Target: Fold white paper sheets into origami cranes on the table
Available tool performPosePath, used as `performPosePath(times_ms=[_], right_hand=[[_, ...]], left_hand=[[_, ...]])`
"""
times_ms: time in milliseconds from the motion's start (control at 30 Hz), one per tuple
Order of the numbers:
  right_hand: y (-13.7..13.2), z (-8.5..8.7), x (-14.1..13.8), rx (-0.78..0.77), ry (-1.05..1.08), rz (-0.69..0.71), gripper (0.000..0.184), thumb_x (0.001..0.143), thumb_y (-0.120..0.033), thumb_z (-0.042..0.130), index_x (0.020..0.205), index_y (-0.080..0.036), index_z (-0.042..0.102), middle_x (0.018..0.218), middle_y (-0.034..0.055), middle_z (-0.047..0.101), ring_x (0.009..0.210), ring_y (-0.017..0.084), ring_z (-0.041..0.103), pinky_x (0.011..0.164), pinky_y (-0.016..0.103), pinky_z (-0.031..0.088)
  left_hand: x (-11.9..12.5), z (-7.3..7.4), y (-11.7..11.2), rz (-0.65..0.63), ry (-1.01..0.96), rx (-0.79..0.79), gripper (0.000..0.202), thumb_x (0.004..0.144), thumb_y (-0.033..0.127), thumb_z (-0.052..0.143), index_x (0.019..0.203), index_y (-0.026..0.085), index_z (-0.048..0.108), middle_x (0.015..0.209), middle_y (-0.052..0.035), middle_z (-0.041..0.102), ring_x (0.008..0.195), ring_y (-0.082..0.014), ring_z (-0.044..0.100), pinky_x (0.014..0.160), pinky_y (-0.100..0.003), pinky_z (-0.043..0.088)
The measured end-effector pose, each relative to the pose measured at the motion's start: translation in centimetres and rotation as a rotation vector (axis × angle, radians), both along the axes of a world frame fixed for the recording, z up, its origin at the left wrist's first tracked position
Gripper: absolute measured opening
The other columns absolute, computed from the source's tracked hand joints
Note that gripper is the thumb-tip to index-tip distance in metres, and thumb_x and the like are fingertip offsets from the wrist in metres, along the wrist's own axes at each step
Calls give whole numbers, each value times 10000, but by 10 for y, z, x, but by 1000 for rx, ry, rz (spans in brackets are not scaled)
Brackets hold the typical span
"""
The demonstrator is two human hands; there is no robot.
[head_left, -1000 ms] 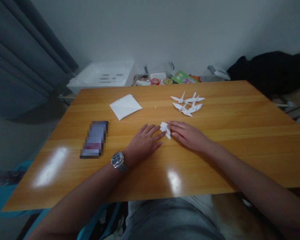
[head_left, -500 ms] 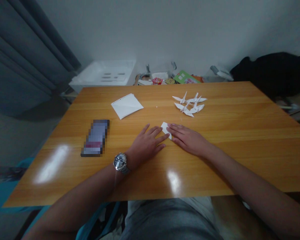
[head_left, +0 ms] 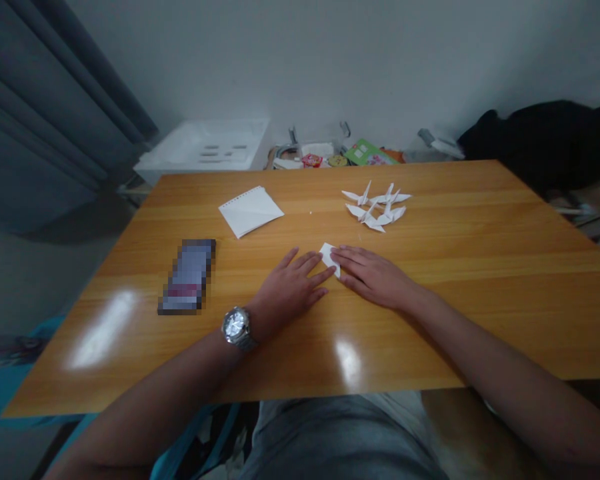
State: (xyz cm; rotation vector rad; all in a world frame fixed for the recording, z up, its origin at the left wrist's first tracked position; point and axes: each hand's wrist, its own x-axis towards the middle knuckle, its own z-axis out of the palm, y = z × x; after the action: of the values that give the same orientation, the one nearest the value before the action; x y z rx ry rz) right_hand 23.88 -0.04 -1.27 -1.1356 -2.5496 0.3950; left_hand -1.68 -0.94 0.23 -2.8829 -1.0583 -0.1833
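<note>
A small folded piece of white paper (head_left: 329, 258) lies flat on the wooden table (head_left: 460, 247) between my hands. My left hand (head_left: 293, 283) rests on the table with its fingers spread, and its fingertips touch the paper's left and lower edge. From the right, my right hand (head_left: 373, 275) lies flat with fingers stretched out, their tips pressing on the paper and covering part of it. Beyond my right hand stand several white paper cranes (head_left: 377, 207) grouped close together. A stack of white paper sheets (head_left: 251, 212) with a perforated edge lies farther back on the left.
A phone (head_left: 187, 277) with a blurred screen lies left of my left hand. Behind the table's far edge are a white plastic tray (head_left: 210, 143), a green packet (head_left: 369, 153) and other small items. A dark cloth heap (head_left: 540, 147) is at the back right.
The view has shifted very slightly. Both hands stay on the folded paper in nearly the same pose, and nothing else has visibly moved.
</note>
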Motion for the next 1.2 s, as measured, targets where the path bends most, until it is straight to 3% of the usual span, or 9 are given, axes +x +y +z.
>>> performPosePath(times_ms=[200,367,533,800,1033,1200], right_hand=[[0,-1,2,-26,-5,-14,567,1058,-456,391,1566,-203,414,1582,132,464,1461,306,437,1210,559,350],[0,-3,2,4,-24,-10,557,1066,-455,363,1565,-215,414,1578,128,473,1449,312,444,1198,552,363],[0,-3,-1,50,-67,-3,551,1063,-464,373,1546,-209,445,1575,137,472,1446,319,442,1184,549,375],[3,-7,1,62,-101,12,576,1075,-463,342,1596,-218,356,1631,92,380,1514,270,353,1230,517,335],[0,-8,1,44,-147,-3,617,1082,-484,297,1621,-185,279,1657,96,307,1541,256,286,1258,494,283],[-1,-7,1,28,-143,-20,614,1080,-502,292,1628,-226,259,1666,75,284,1543,256,274,1264,498,265]], left_hand=[[-2,3,1,-59,0,-48,494,1065,418,411,1514,223,472,1537,-122,489,1426,-261,452,1240,-440,275],[-1,6,-1,-62,1,-63,475,1052,424,446,1516,321,464,1549,-112,460,1421,-270,453,1222,-480,297],[-1,6,-1,-79,7,-66,458,1049,449,449,1482,315,513,1550,-116,460,1426,-279,451,1233,-495,280],[-3,-2,2,-86,-25,-35,481,1047,459,460,1510,332,476,1590,-132,416,1469,-300,407,1210,-488,325],[-5,-4,4,-91,-41,-47,485,1046,474,457,1509,334,482,1604,-117,407,1496,-298,368,1237,-503,275],[-5,-3,3,-103,-70,-31,476,1040,451,484,1498,322,499,1620,-110,382,1519,-298,320,1248,-506,255]])
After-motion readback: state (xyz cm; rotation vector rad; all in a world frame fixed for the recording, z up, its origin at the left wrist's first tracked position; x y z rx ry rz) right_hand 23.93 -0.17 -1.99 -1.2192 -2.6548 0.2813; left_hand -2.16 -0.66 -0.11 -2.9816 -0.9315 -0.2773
